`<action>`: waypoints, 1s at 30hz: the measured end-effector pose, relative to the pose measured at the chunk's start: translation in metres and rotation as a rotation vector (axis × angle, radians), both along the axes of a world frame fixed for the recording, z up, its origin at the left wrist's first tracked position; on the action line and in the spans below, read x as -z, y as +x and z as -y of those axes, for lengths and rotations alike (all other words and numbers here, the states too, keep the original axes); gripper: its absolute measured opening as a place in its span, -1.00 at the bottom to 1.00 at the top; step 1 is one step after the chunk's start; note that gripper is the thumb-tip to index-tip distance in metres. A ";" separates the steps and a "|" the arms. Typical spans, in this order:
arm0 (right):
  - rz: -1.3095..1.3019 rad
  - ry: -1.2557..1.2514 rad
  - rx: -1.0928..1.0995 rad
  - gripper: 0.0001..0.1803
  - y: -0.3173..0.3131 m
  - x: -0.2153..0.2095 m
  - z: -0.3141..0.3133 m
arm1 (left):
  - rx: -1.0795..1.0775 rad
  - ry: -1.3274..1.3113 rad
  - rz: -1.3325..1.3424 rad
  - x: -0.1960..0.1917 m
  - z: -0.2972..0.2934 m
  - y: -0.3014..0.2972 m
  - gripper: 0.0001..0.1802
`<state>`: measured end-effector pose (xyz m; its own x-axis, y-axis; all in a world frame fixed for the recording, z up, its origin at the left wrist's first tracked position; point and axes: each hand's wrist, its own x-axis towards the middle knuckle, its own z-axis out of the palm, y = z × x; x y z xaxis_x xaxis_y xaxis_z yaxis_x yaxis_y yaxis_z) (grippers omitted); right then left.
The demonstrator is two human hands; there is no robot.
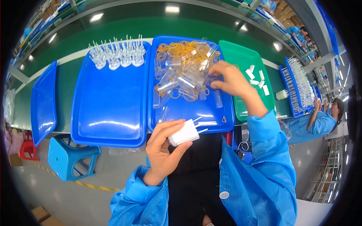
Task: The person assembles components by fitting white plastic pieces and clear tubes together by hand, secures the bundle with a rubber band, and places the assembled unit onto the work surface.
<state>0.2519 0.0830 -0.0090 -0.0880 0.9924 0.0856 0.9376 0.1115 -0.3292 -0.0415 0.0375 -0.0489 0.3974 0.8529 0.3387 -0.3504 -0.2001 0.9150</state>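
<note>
Head view: left hand (163,151) grips white pronged block (185,133); right hand (234,81) near clear sleeves (186,81), grip unclear.

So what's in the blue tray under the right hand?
Orange bands, clear plastic pieces, some small white bits. They and the right hand cover whatever lies beneath.

The white block (184,133) looks smooth plastic; blue trays (109,100), glossy; sleeves (269,145), cloth.

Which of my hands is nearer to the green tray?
Right. Your right hand is over the left edge of the green tray; your left hand is farther off, to the left and closer to your body, holding a white block.
</note>
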 end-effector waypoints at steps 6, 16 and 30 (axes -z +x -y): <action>0.037 0.062 0.069 -0.64 -0.002 0.014 0.016 | -0.014 0.061 -0.027 -0.001 0.002 0.003 -0.55; -0.551 0.262 0.100 -0.67 -0.033 -0.014 0.075 | 0.004 0.084 -0.003 0.002 0.021 0.005 -0.61; -1.476 0.076 -0.054 -0.66 -0.090 0.004 0.149 | -0.065 0.283 -0.168 0.006 0.038 0.023 -0.65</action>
<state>0.1615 -0.0660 -0.0133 0.0870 0.9801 0.1787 -0.2384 0.1946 -0.9515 -0.0188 -0.0005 -0.0553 0.4158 0.7595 0.5002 -0.1774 -0.4717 0.8637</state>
